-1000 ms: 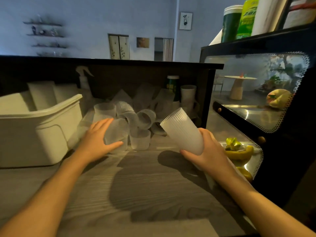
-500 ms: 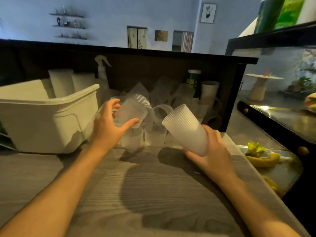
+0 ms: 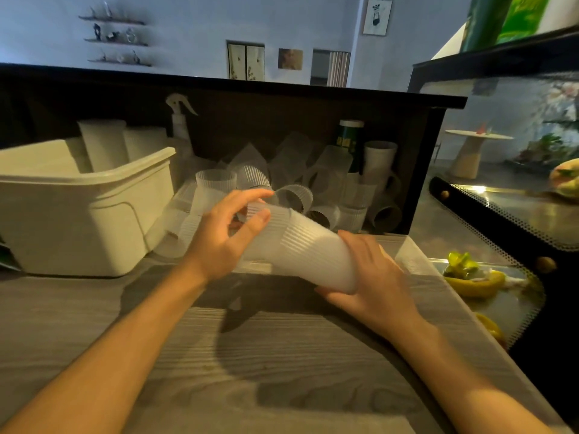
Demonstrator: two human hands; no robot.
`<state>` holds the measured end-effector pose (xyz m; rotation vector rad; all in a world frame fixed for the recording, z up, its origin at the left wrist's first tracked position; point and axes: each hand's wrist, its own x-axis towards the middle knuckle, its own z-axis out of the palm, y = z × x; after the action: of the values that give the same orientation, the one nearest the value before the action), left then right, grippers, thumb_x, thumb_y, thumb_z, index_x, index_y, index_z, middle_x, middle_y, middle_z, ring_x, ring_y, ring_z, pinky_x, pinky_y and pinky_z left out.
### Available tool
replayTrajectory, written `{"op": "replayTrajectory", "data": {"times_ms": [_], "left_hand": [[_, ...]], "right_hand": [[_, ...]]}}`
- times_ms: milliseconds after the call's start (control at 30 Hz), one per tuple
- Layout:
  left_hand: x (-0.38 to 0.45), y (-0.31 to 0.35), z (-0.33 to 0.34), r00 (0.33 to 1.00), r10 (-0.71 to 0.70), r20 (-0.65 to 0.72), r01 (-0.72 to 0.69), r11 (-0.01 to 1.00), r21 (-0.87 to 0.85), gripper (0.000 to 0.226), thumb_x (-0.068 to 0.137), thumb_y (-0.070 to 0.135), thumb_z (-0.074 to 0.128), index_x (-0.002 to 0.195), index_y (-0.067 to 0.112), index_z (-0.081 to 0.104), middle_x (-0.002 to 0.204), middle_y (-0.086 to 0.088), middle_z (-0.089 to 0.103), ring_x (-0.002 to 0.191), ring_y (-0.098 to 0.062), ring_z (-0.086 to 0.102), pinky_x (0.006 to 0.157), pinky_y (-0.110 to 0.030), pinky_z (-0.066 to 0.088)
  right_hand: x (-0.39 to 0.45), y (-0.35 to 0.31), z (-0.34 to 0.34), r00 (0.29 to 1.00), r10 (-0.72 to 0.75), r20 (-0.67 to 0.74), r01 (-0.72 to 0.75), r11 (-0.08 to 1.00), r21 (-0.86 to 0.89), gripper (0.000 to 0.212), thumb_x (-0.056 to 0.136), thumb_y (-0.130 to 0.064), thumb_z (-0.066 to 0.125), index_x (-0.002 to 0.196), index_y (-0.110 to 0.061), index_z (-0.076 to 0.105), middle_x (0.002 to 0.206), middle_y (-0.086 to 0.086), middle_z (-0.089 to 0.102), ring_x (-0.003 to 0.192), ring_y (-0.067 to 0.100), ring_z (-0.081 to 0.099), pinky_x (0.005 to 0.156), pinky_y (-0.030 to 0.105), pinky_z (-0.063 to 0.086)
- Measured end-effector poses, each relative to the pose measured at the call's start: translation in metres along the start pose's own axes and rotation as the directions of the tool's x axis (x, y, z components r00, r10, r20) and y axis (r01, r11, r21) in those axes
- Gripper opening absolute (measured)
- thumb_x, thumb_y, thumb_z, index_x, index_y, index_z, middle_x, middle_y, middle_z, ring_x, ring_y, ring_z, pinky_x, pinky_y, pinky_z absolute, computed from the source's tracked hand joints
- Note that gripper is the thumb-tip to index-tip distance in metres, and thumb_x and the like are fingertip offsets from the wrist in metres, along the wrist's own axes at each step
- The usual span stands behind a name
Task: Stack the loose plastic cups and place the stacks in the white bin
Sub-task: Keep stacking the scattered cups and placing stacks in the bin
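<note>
wood counter (image 3: 219, 355): both hands (image 3: 219, 245) hold cup stack (image 3: 307, 252).

café counter (image 3: 282, 355) beside display case (image 3: 501, 214)

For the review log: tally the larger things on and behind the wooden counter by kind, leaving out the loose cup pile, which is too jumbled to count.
White bin: 1
Spray bottle: 1
Green canister: 1
Cup stack held in both hands: 1
Tall cup stacks standing in the bin: 2
Total: 6
</note>
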<state>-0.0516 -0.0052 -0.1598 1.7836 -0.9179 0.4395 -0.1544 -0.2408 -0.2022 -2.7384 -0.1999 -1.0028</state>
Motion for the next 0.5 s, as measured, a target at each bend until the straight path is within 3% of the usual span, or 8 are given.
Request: {"op": "replayTrajectory", "data": {"times_ms": [67, 133, 233, 333, 433, 500], "left_hand": [[-0.003, 0.002, 0.007, 0.996, 0.005, 0.085, -0.009, 0.999, 0.04, 0.052, 0.091, 0.059, 0.038, 0.137, 0.039, 0.049, 0.121, 0.023, 0.055, 0.113, 0.001, 0.05, 0.085, -0.017, 0.042], [-0.006, 0.005, 0.019, 0.986, -0.012, 0.167, 0.009, 1.0, 0.021, 0.061, 0.09, 0.072, 0.024, 0.146, 0.048, 0.029, 0.139, 0.03, 0.044, 0.129, 0.006, 0.039, 0.098, -0.015, 0.031], [-0.011, 0.011, 0.033, 0.962, -0.071, 0.263, 0.118, 0.979, -0.168, 0.073, 0.078, 0.088, 0.011, 0.144, 0.057, 0.005, 0.156, 0.033, 0.015, 0.142, 0.013, 0.012, 0.106, -0.005, 0.012], [-0.009, 0.014, 0.029, 0.968, -0.083, 0.239, 0.129, 0.975, -0.183, 0.073, 0.084, 0.081, 0.013, 0.149, 0.048, 0.011, 0.158, 0.027, 0.018, 0.141, 0.015, 0.015, 0.102, 0.002, 0.013], [-0.001, 0.006, 0.01, 0.993, -0.106, 0.049, 0.109, 0.992, -0.065, 0.06, 0.096, 0.06, 0.03, 0.149, 0.032, 0.036, 0.148, 0.016, 0.042, 0.129, 0.01, 0.04, 0.094, 0.0, 0.031], [0.004, -0.006, -0.008, 0.993, -0.05, -0.109, 0.063, 0.99, 0.124, 0.046, 0.099, 0.043, 0.041, 0.137, 0.021, 0.053, 0.134, 0.007, 0.056, 0.119, 0.0, 0.051, 0.094, -0.01, 0.04]], "right_hand": [[-0.001, -0.002, 0.002, 0.999, -0.04, 0.029, 0.041, 0.999, -0.03, 0.091, 0.066, -0.06, 0.072, 0.14, -0.022, 0.035, 0.13, 0.001, 0.048, 0.111, 0.017, 0.051, 0.085, 0.04, 0.051], [-0.001, -0.004, 0.004, 0.998, -0.051, 0.033, 0.053, 0.998, -0.041, 0.09, 0.067, -0.063, 0.068, 0.14, -0.021, 0.036, 0.131, 0.001, 0.049, 0.113, 0.017, 0.051, 0.088, 0.038, 0.048], [-0.001, -0.004, 0.003, 0.999, -0.037, 0.013, 0.037, 0.999, -0.018, 0.09, 0.067, -0.063, 0.069, 0.139, -0.02, 0.039, 0.129, 0.001, 0.05, 0.112, 0.017, 0.052, 0.087, 0.038, 0.048], [-0.002, -0.002, 0.002, 1.0, -0.03, -0.007, 0.03, 1.0, -0.006, 0.092, 0.065, -0.059, 0.075, 0.139, -0.018, 0.04, 0.128, 0.001, 0.051, 0.109, 0.017, 0.052, 0.084, 0.038, 0.05], [-0.001, -0.004, 0.003, 1.0, 0.015, -0.025, -0.014, 1.0, 0.017, 0.092, 0.064, -0.056, 0.079, 0.139, -0.019, 0.039, 0.125, 0.001, 0.052, 0.104, 0.019, 0.055, 0.08, 0.042, 0.052], [-0.001, -0.003, 0.003, 0.999, 0.046, -0.022, -0.044, 0.998, 0.047, 0.092, 0.065, -0.056, 0.079, 0.139, -0.021, 0.037, 0.124, 0.001, 0.052, 0.103, 0.018, 0.054, 0.079, 0.043, 0.053]]}}
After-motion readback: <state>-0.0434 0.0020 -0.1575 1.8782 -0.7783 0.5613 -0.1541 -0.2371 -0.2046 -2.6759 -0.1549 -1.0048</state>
